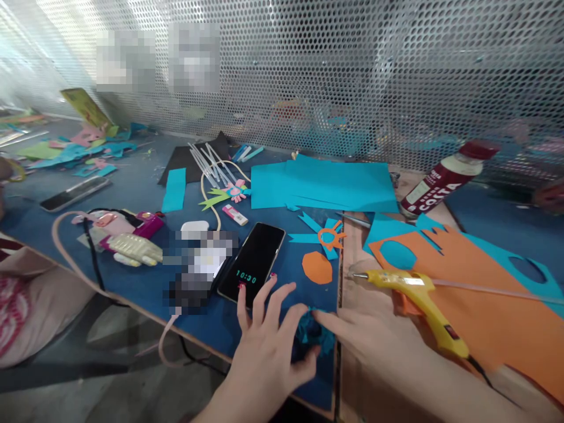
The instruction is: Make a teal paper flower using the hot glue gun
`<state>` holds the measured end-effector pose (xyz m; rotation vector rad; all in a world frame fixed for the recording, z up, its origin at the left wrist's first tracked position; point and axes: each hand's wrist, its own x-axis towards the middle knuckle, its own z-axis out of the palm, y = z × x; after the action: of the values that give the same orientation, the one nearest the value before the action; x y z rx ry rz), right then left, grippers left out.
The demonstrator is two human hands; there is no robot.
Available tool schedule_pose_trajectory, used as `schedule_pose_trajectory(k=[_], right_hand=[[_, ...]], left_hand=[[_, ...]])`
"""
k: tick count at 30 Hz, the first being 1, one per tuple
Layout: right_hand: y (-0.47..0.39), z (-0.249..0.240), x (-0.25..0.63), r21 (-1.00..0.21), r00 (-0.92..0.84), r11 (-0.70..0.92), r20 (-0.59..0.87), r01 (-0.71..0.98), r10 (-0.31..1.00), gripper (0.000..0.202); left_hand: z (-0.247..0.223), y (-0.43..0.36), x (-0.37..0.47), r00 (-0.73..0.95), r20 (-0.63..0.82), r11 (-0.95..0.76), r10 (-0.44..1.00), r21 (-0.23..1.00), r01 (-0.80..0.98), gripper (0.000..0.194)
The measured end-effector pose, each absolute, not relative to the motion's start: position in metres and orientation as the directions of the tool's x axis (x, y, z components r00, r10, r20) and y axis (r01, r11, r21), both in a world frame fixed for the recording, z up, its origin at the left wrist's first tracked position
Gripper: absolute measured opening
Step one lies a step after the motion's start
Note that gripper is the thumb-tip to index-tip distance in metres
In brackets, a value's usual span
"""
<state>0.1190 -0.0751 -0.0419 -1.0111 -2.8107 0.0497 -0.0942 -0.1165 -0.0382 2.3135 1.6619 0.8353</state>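
Observation:
A small crumpled piece of blue paper [315, 332] lies at the near edge of the blue table. My left hand [264, 346] has it between forefinger and thumb, while its other fingers spread over the lower end of a black phone [255, 258]. From the right, my right hand [370, 332] presses its forefinger against the same piece; its remaining fingers are curled and partly hidden. Just beyond lie an orange paper disc [317, 268] and a blue-and-orange paper flower [326, 236]. A yellow hot glue gun [414, 288] rests beside my right forearm.
Orange paper [467, 294] and cut blue sheets [326, 185] lie right and behind. A Costa bottle [445, 179] leans at back right. Clear glue sticks [211, 164], a doll-like pink-and-cream item [127, 235] and cables occupy the left. Perforated metal [308, 70] closes off the back.

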Motion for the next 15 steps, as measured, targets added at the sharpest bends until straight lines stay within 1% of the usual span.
schedule_pose_trajectory(k=[6,10,15], right_hand=[[-0.0763,-0.0405,0.1164,-0.11,-0.764,0.768,0.082,0.631,0.639,0.038],[-0.0762,-0.0357,0.1143,-0.127,-0.764,0.768,0.086,0.628,0.639,0.034],[-0.0756,-0.0344,0.1139,-0.144,-0.765,0.768,0.09,0.624,0.638,0.034]], left_hand=[[-0.0363,-0.116,-0.0925,0.187,0.351,-0.344,0.918,0.464,0.816,0.035],[-0.0356,-0.1162,-0.0921,0.183,0.347,-0.34,0.92,0.469,0.815,0.035],[-0.0361,-0.1164,-0.0918,0.169,0.35,-0.331,0.921,0.479,0.813,0.037]])
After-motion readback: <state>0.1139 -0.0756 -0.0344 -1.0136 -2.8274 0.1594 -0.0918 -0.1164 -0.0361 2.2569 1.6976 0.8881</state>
